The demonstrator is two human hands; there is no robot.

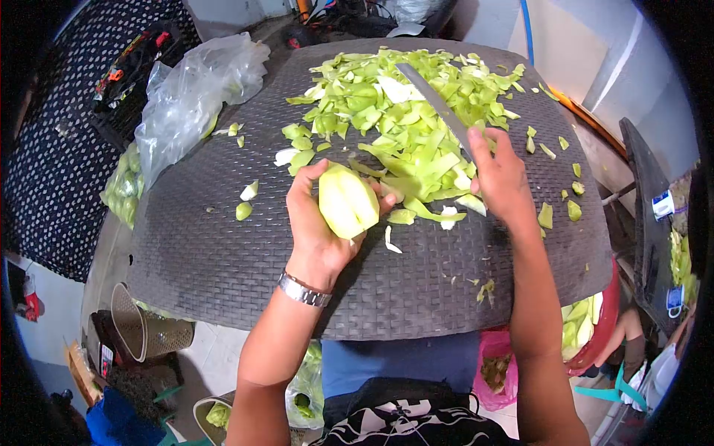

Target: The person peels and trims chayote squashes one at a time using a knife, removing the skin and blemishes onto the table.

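Observation:
My left hand (316, 215) is closed around a peeled, pale green chayote (346, 202), above the front middle of the table. Its smooth flesh shows faint lengthwise ridges. To the right, my right hand (498, 171) grips a knife (435, 102), its long blade pointing up and left over the peelings. The knife's handle is mostly hidden in my fingers, and the blade is apart from the chayote. A wide heap of green peelings (416, 141) covers the back middle of the woven-pattern table (223, 275), reaching close to both hands.
A clear plastic bag (201, 97) lies at the table's left edge, beside a bag of green produce (125, 186). Scraps (244, 211) dot the surface. Below stand a beige basket (152, 331), a pink bag (497, 372) and a red basin (610, 316) with pale green pieces. Another person's arm (621, 338) shows lower right.

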